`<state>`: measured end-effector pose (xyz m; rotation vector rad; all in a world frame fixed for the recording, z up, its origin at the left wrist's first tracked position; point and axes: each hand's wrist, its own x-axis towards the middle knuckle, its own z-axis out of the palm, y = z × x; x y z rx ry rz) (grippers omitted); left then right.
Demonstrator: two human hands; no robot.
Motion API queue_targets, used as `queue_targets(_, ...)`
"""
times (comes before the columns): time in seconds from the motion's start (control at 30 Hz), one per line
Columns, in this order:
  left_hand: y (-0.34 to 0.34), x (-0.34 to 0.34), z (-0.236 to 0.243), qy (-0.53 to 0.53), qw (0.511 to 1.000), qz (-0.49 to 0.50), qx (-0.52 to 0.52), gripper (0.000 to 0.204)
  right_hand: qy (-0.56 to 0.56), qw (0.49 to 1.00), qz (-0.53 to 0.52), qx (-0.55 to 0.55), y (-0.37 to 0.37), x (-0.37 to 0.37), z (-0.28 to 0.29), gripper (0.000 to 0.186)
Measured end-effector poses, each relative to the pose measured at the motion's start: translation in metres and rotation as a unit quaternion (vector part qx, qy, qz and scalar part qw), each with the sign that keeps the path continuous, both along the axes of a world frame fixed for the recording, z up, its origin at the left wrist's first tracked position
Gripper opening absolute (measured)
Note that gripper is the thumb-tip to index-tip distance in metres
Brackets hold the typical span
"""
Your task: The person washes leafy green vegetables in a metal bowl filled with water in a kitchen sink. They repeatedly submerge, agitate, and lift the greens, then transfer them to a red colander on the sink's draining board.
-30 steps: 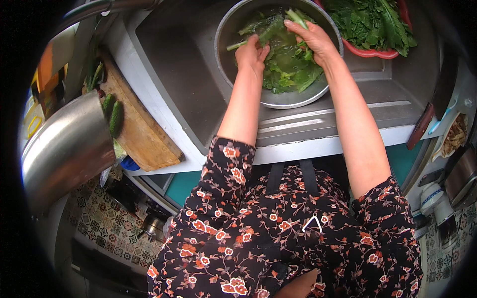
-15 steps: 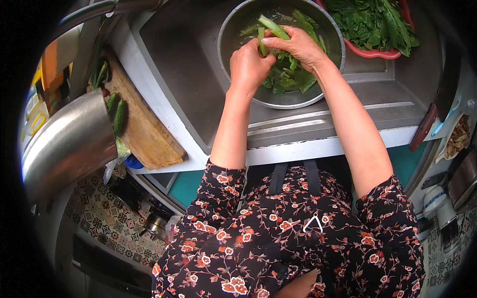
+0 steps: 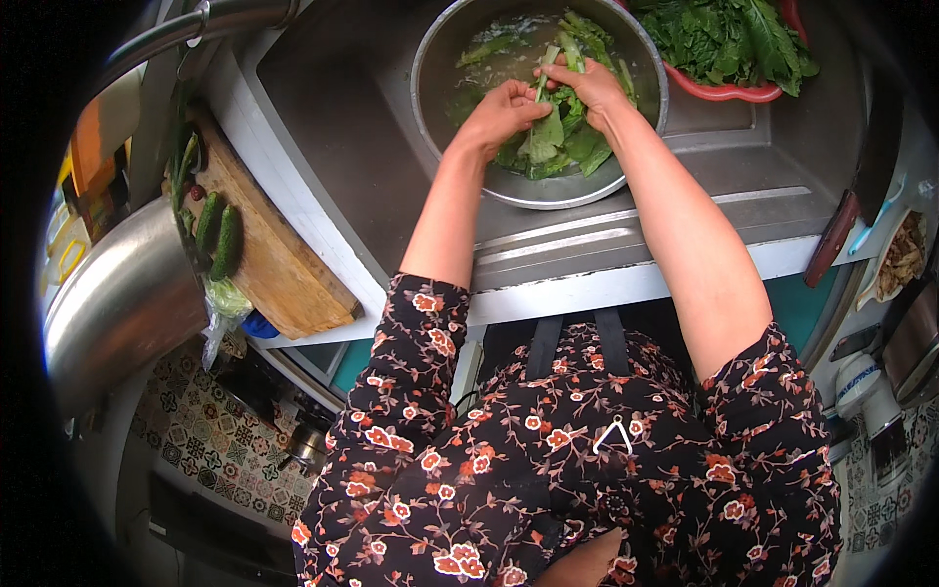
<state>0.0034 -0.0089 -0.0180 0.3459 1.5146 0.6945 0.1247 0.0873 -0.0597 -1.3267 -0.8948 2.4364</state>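
Together, left hand (image 3: pixel 497 115) and right hand (image 3: pixel 595 90) (forearms (image 3: pixel 438 223) converging) pinch leafy stalks (image 3: pixel 548 133) between bent fingers (image 3: pixel 515 90).

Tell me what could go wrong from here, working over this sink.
The knife handle juts past the counter's front edge; a brush from the right arm might knock it down.
The red basket is heaped high, with leaves over its rim; a bump could spill some.
Both the left hand and right hand pinch wet greens, which might slip into the pot.
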Motion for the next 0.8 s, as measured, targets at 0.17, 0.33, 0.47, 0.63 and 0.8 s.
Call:
queue_targets(0.17, -0.006, 0.016, -0.011, 0.083, 0.989, 0.099, 0.068, 0.043, -0.107, 0.99, -0.048, 0.073, -0.005, 0.0, -0.028, 0.023)
queue_targets(0.33, -0.013, 0.024, 0.004, 0.328, 0.926, -0.099, 0.157, 0.048, -0.117, 0.991, -0.037, 0.056, -0.004, 0.003, -0.022, 0.025)
queue_targets(0.47, -0.018, 0.015, 0.001, 0.254, 0.962, -0.032, 0.097, 0.033, -0.08, 0.994, 0.05, 0.048, 0.002, 0.006, -0.01, 0.027)
queue_targets(0.63, -0.018, 0.01, -0.003, -0.007, 0.976, 0.215, 0.04, 0.016, -0.04, 0.995, 0.087, 0.04, 0.005, 0.009, -0.007, 0.026)
queue_targets(0.8, -0.019, 0.005, -0.017, 0.032, 0.967, 0.253, 0.024, 0.016, -0.063, 0.995, 0.08, 0.021, 0.003, 0.004, -0.004, 0.024)
